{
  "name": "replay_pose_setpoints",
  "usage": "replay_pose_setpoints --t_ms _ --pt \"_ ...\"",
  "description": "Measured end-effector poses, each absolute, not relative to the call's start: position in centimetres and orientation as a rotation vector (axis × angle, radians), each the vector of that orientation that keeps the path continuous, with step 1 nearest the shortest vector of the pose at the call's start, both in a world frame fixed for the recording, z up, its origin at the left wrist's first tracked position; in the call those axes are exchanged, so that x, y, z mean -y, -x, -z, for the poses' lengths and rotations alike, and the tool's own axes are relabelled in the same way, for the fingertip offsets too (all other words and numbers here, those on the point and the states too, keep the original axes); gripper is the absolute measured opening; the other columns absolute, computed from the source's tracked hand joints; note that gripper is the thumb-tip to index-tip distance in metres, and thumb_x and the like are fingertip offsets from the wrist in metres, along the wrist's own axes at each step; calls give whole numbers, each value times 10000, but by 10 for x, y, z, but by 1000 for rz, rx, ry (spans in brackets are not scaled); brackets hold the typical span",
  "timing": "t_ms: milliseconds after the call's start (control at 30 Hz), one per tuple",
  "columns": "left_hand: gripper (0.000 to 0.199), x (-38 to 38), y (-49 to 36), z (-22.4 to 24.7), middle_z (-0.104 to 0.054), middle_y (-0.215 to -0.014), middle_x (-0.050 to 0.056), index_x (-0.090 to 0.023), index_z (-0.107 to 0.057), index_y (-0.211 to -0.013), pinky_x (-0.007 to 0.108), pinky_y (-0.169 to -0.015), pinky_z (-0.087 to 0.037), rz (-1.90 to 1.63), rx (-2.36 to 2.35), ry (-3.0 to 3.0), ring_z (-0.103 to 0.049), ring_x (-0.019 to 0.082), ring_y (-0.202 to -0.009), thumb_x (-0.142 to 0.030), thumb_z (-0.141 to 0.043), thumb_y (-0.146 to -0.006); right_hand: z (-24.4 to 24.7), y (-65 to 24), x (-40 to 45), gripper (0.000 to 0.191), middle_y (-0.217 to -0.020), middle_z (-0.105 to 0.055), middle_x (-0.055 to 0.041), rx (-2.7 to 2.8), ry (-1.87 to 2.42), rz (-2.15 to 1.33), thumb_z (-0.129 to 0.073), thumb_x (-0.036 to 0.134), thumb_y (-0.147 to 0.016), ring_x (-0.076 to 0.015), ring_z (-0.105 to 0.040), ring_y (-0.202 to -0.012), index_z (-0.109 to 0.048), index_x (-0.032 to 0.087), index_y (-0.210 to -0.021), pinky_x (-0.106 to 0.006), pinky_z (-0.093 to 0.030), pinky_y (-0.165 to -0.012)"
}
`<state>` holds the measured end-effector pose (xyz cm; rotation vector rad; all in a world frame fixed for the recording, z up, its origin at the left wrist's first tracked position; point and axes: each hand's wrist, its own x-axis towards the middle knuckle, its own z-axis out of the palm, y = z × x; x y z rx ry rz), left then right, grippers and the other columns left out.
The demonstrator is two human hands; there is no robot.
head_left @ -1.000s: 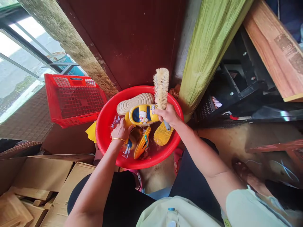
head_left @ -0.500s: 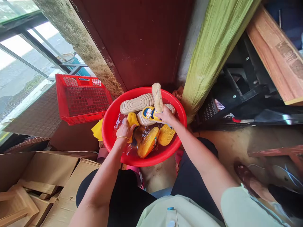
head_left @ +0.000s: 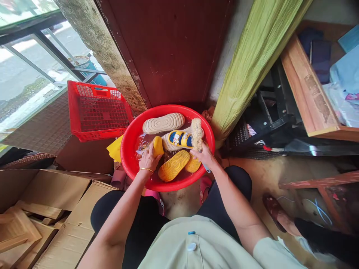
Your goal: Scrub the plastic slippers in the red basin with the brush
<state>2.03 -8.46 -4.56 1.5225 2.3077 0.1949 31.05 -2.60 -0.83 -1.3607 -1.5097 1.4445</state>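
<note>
A red basin of water stands between the knees. My left hand is wrapped round a yellow slipper at the basin's left side. My right hand grips the handle of a scrubbing brush, whose pale bristles point up over the basin's right side. Below the brush lies a slipper with a blue and yellow cartoon strap. A beige sole shows at the back. Nearer the front, a yellow sole lies beside another yellow slipper.
A red crate is left of the basin, with cardboard boxes nearer me. Behind hangs a green curtain. A wooden drawer stands at right; another person's foot is on the floor.
My right hand and the brush have moved down and slightly right, off the strap's middle. The yellow sole at the front now lies flatter. The view has shifted.
</note>
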Motion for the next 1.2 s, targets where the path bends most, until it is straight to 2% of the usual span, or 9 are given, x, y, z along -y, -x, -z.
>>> replay_pose_setpoints --t_ms 133,200,300,467,600,767,900,1033,1200 --pt "890 100 -40 43 -390 -1616 284 -113 -243 -1651 565 -1205 -332 -427 -2294 -1667 -376 424 -1512 -503 -596 -933 8 -315 26 495 -920 -713 -16 1405 1325 -1517 -747 439 -775 -131 -673 -601 -583 203 -1177 -188 -421 -415" --pt "854 112 -58 47 -384 -1635 248 -135 -321 -1624 532 -1259 -256 -573 -2160 -1821 -308 393 -1554 -501 -626 -916 8 -316 25 493 -927 -714 -14 1381 1318 -1542 -751 440 -772 -121 -671 -595 -581 199 -1167 -178 -418 -417" --pt "786 127 -84 58 -482 -1577 215 -188 -443 -1561 480 -1249 -304 -557 -1856 -1895 -417 373 -1495 -472 -700 -874 11 -314 23 490 -930 -717 -12 1387 1324 -1564 -757 419 -772 -110 -664 -580 -580 199 -1173 -168 -416 -418" --pt "941 127 -98 78 -381 -1627 289 -117 -424 -1559 539 -1241 -297 -349 -1849 -1776 -365 444 -1518 -343 -828 -740 21 -311 22 376 -893 -721 -14 1407 1383 -1593 -736 347 -809 -103 -656 -572 -594 195 -1122 -153 -399 -412" --pt "898 121 -94 84 -402 -1626 263 -155 -463 -1535 528 -1224 -325 -311 -1845 -1701 -412 420 -1500 -160 -773 -692 28 -315 22 342 -949 -733 -38 1371 1446 -1622 -738 317 -822 -100 -654 -568 -603 183 -1106 -159 -411 -409" --pt "645 124 -83 75 -683 -1361 158 -232 -699 -1257 453 -1202 -387 -791 -1712 -1287 -560 362 -1388 -114 -781 -628 29 -320 22 365 -1026 -723 -48 1348 1504 -1560 -716 321 -844 -86 -650 -572 -584 185 -1155 -142 -412 -400" --pt "491 123 -75 57 -783 -996 68 -214 -754 -1094 377 -981 -555 -1114 -1527 -822 -704 324 -1135 -152 -828 -613 27 -310 29 328 -967 -735 -36 1429 1513 -1526 -722 322 -841 -91 -651 -552 -592 187 -1110 -137 -406 -387" --pt "505 118 -71 43 -786 -933 55 -167 -739 -1076 316 -774 -592 -1283 -1364 -497 -748 255 -853 -211 -877 -592 28 -293 43 369 -966 -747 -39 1493 1513 -1496 -712 382 -870 -107 -681 -561 -590 190 -1161 -148 -419 -400" --pt "380 112 -62 40 -797 -967 96 -150 -718 -1091 405 -861 -627 -1461 -1189 -106 -775 287 -934 -283 -801 -746 31 -283 67 471 -1165 -751 -86 1693 1446 -1370 -526 474 -1005 -150 -751 -702 -558 218 -1399 -226 -586 -604"
